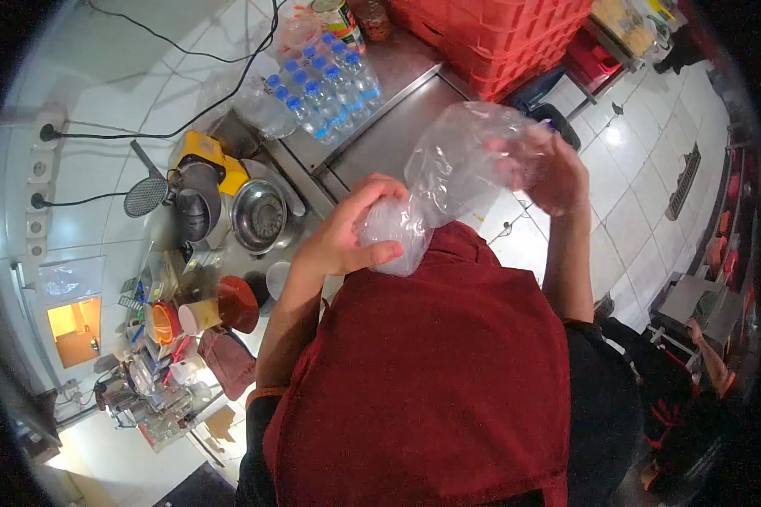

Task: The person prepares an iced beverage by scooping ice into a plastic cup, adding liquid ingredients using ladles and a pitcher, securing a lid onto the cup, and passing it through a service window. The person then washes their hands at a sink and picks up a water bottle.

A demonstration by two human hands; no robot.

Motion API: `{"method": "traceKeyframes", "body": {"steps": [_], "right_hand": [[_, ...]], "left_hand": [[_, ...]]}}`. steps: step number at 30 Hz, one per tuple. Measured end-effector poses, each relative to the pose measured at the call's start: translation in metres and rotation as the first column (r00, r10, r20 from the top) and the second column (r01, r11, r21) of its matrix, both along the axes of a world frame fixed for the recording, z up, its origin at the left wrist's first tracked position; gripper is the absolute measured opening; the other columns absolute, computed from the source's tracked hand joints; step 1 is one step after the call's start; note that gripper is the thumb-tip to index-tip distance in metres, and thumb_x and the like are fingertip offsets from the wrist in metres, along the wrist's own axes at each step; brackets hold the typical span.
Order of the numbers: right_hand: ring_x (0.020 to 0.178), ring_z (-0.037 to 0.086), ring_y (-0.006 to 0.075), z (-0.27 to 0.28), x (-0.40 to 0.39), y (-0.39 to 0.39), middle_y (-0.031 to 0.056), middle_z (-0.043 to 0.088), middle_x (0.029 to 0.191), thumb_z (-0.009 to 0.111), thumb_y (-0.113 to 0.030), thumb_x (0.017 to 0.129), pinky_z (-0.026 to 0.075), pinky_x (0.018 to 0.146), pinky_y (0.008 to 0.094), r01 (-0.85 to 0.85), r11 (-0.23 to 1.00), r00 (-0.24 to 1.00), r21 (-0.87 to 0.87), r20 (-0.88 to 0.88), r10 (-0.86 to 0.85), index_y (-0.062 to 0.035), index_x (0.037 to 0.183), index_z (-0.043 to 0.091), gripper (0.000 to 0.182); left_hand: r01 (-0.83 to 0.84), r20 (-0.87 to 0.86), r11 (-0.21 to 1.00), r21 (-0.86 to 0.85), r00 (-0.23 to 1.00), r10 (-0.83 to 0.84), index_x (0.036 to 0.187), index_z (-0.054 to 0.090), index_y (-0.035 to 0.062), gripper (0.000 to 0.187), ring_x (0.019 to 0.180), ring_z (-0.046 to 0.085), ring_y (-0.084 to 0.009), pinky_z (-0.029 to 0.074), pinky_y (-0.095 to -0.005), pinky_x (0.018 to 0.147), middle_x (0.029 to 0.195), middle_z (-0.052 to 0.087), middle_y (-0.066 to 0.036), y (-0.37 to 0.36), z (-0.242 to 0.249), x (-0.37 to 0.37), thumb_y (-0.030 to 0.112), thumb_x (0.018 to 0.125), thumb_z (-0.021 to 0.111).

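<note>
Head view, plastic bag [457, 160] stretched between left hand [347, 232], right hand [554, 169]

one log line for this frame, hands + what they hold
left hand: grips bunched bottom of clear plastic bag | right hand: inside bag's open top | bag: held at chest over red apron | nearby: water bottles on steel counter

We see a clear plastic bag [457, 165], a dark red apron [431, 380], red crates [499, 34], blue-capped water bottles [325, 84], a yellow machine [211, 156] and white floor tiles [643, 169].
</note>
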State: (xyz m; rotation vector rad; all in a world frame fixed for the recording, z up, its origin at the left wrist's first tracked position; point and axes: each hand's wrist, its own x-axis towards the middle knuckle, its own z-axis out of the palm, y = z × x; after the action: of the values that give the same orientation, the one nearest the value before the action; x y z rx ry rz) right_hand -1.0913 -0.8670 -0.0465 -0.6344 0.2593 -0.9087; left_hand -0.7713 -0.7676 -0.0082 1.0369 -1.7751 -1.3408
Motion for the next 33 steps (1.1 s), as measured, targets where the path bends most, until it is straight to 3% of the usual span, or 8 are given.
{"method": "traceKeyframes", "body": {"steps": [3,9,13,14,17,25,29,33], "right_hand": [[0.091,0.069,0.0332,-0.024,0.022,-0.004,0.0399,0.041,0.137,0.06,-0.031,0.083,0.055,0.079,0.0382,-0.477,0.878,0.807,-0.028,0.383,0.45,0.0086,0.133,0.048,0.065],[0.076,0.066,0.0177,-0.026,0.043,0.019,0.013,0.068,0.1,0.063,-0.037,0.087,0.052,0.066,0.0281,-0.402,0.892,0.855,-0.208,-0.435,0.283,0.0072,0.131,0.052,0.063],[0.074,0.061,0.0109,-0.04,0.038,0.015,0.0017,0.063,0.08,0.057,-0.04,0.095,0.048,0.062,0.0245,-0.372,0.928,0.928,-0.018,0.003,0.372,0.004,0.115,0.062,0.048],[0.069,0.06,0.012,-0.043,0.041,0.026,0.0014,0.063,0.077,0.054,-0.043,0.096,0.048,0.06,0.0256,-0.04,0.996,0.99,0.083,-0.129,0.05,0.0028,0.109,0.063,0.048],[0.065,0.061,0.016,-0.086,0.021,0.02,0.0036,0.064,0.078,0.043,-0.058,0.098,0.049,0.057,0.0295,0.036,0.824,0.788,-0.565,-0.491,-0.37,-0.0004,0.102,0.061,0.06],[0.097,0.06,0.0161,-0.006,0.033,0.033,0.0141,0.059,0.129,0.021,-0.064,0.099,0.049,0.084,0.0315,-0.584,0.804,0.801,-0.115,-0.243,0.547,0.0054,0.131,0.052,0.082],[0.113,0.058,0.0226,-0.008,0.029,0.035,0.02,0.057,0.133,0.03,-0.067,0.096,0.045,0.093,0.0311,-0.442,0.867,0.814,-0.23,-0.51,0.279,0.0086,0.132,0.053,0.087],[0.103,0.063,0.0225,0.022,0.038,0.032,0.0156,0.067,0.116,0.067,-0.019,0.089,0.048,0.089,0.0334,-0.478,0.736,0.81,-0.48,-0.565,0.157,0.0003,0.123,0.064,0.039]], "left_hand": [[-0.003,0.046,0.999,-0.043,0.999,0.005,0.119,0.056,0.0016,0.059,0.117,0.048,-0.0242,0.036,-0.0339,0.102,0.12,0.051,-0.01,0.005,0.008,0.002,0.029,0.072,0.079],[0.067,0.052,0.993,-0.102,0.997,-0.062,0.119,0.057,0.0011,0.056,0.117,0.048,-0.0244,0.037,-0.0349,0.102,0.119,0.053,-0.011,0.008,0.006,0.009,0.026,0.074,0.078],[0.039,0.042,0.993,-0.112,0.999,-0.035,0.118,0.056,0.0016,0.054,0.114,0.049,-0.0237,0.037,-0.0339,0.1,0.117,0.053,-0.011,0.014,0.004,0.012,0.026,0.075,0.077],[0.036,0.038,0.997,-0.066,0.999,-0.033,0.118,0.056,0.002,0.054,0.112,0.05,-0.0234,0.037,-0.0334,0.099,0.115,0.053,-0.01,0.014,0.004,0.012,0.026,0.075,0.077],[0.037,0.029,0.999,-0.018,0.999,-0.036,0.117,0.056,0.0026,0.053,0.11,0.05,-0.0226,0.037,-0.0325,0.098,0.113,0.053,-0.009,0.013,0.003,0.011,0.027,0.075,0.076],[0.007,0.016,0.988,0.155,1.0,-0.01,0.121,0.055,0.0015,0.059,0.109,0.051,-0.0219,0.039,-0.0326,0.097,0.115,0.052,-0.009,0.013,0.0,0.011,0.027,0.074,0.077],[0.068,0.036,0.998,0.015,0.997,-0.068,0.125,0.056,0.002,0.062,0.11,0.052,-0.0239,0.039,-0.0339,0.098,0.117,0.053,-0.01,0.005,0.002,0.01,0.026,0.072,0.076],[0.151,0.083,0.981,-0.124,0.987,-0.141,0.122,0.058,0.0035,0.06,0.11,0.051,-0.0257,0.039,-0.0355,0.099,0.115,0.054,-0.01,-0.003,0.008,0.011,0.025,0.069,0.077]]}}
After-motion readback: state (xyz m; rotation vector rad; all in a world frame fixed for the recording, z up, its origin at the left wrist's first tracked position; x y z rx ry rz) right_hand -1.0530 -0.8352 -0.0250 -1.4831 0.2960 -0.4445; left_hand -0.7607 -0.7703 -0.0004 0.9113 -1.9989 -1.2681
